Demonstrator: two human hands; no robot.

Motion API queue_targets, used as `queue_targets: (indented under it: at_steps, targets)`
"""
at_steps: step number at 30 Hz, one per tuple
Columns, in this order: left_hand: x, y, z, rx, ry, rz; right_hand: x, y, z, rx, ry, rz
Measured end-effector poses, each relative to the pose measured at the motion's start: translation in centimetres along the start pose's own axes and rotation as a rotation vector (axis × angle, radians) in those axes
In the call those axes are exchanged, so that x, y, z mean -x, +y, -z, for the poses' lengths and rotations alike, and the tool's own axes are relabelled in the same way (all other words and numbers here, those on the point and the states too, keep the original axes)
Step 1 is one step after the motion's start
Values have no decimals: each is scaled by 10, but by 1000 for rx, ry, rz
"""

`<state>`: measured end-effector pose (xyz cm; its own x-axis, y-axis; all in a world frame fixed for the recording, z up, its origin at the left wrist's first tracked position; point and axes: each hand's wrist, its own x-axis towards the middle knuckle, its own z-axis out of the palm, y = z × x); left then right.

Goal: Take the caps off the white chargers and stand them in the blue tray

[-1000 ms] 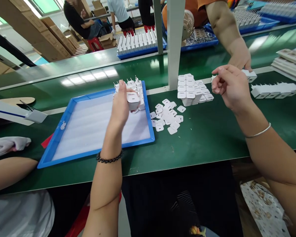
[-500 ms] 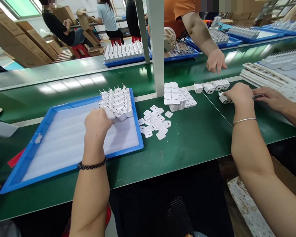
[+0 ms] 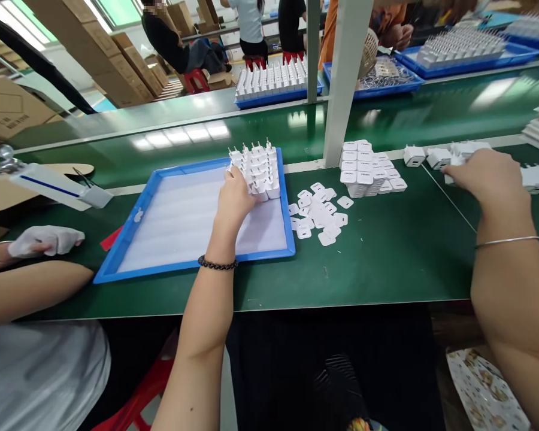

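Observation:
My left hand (image 3: 236, 194) reaches over the blue tray (image 3: 197, 263), its fingers curled around a white plug charger at the near-left edge of a block of chargers (image 3: 263, 170). Most of that charger is hidden by the hand. The block stands prongs up in the tray's far right corner. On the right, my right hand (image 3: 496, 176) is closed at a white charger (image 3: 456, 160) by the row on the bench; its fingertips are mostly hidden. Nearby in that row stands another charger (image 3: 414, 155). Loose white cover plates (image 3: 326, 215) lie between the hands.
Stacked printed plates (image 3: 363, 170) stand by the white post (image 3: 347, 84). At left, a co-worker's gloved hand (image 3: 49, 240) rests near a white fixture (image 3: 54, 185). More chargers (image 3: 536, 178) line the right side. Filled trays (image 3: 273, 84) sit across the bench.
The view has swung to the right side less, bringing a co-worker at left into sight. My right hand has moved beside the charger row; my left hand stays at the tray's charger block.

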<state>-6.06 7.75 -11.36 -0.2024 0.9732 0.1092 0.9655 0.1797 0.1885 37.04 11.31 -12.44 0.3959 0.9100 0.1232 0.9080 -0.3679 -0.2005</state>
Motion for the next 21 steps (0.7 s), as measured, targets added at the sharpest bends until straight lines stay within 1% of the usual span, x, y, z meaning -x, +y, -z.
queue_targets:
  at_steps: [1,3,5,7,9,10,11,12,13,14,15,16,17,18,20,21]
  targets:
    - [-1,-1,-1,10,8,-2,4,-4,4,-65,47,-25]
    - [-3,-5,-4,33,28,-5,13,-17,12,-270,142,5]
    - [-3,-9,-5,75,45,-13,24,-32,15,-544,198,166]
    - [1,-8,-1,126,124,-49,38,-50,14,-817,170,346]
    - [11,2,5,174,254,-172,58,-67,8,-1031,63,473]
    - [19,11,7,189,302,-288,70,-75,4,-1101,-44,521]
    - [28,22,9,210,307,-434,82,-82,0,-1161,-144,558]
    - [38,34,8,233,275,-592,94,-90,-5,-1191,-260,600]
    - [47,47,6,252,216,-741,105,-96,-9,-1216,-367,634]
    - [55,59,2,261,150,-855,115,-101,-14,-1251,-456,659]
    - [62,69,-2,259,89,-919,122,-104,-19,-1284,-537,672]
    - [67,76,-8,243,20,-942,127,-107,-22,-1314,-614,672]
    - [70,81,-12,232,-36,-927,129,-107,-26,-1335,-694,667]
    - [70,82,-15,228,-67,-891,128,-107,-28,-1337,-772,661]
    - [66,79,-17,262,-51,-785,120,-103,-32,-1236,-871,700]
    - [62,76,-15,300,-22,-730,115,-101,-33,-1128,-881,755]
